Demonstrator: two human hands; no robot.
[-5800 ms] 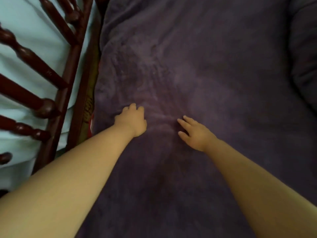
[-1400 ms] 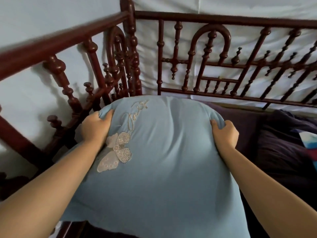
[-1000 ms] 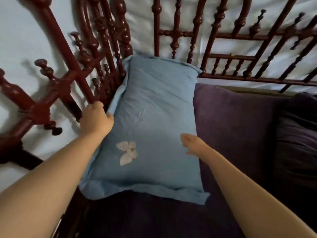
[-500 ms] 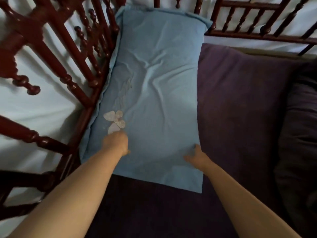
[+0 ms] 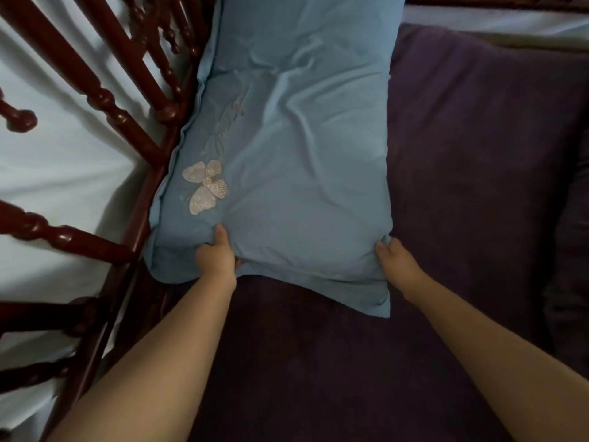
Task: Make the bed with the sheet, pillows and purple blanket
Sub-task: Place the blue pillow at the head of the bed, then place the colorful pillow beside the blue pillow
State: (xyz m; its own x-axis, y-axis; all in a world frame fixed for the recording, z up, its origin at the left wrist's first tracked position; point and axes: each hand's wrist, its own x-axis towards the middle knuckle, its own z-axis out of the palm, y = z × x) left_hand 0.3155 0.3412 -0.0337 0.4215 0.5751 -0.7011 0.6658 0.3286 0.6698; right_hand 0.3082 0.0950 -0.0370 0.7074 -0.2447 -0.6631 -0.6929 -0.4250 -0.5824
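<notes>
The pillow (image 5: 296, 161) is plain light blue, with 1 white lace butterfly (image 5: 206, 186) sewn on and faint pale script stitched above it. The blanket (image 5: 478, 173) under it is a solid deep purple with no pattern, nearly black in the shade. The bed frame (image 5: 105, 100) is glossy dark red-brown wood against a pale bluish-white wall (image 5: 63, 173).

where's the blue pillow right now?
Head view, centre: the blue pillow lies on the purple blanket, its left edge against the wooden bed rail. Left hand and right hand grip its near end.
</notes>
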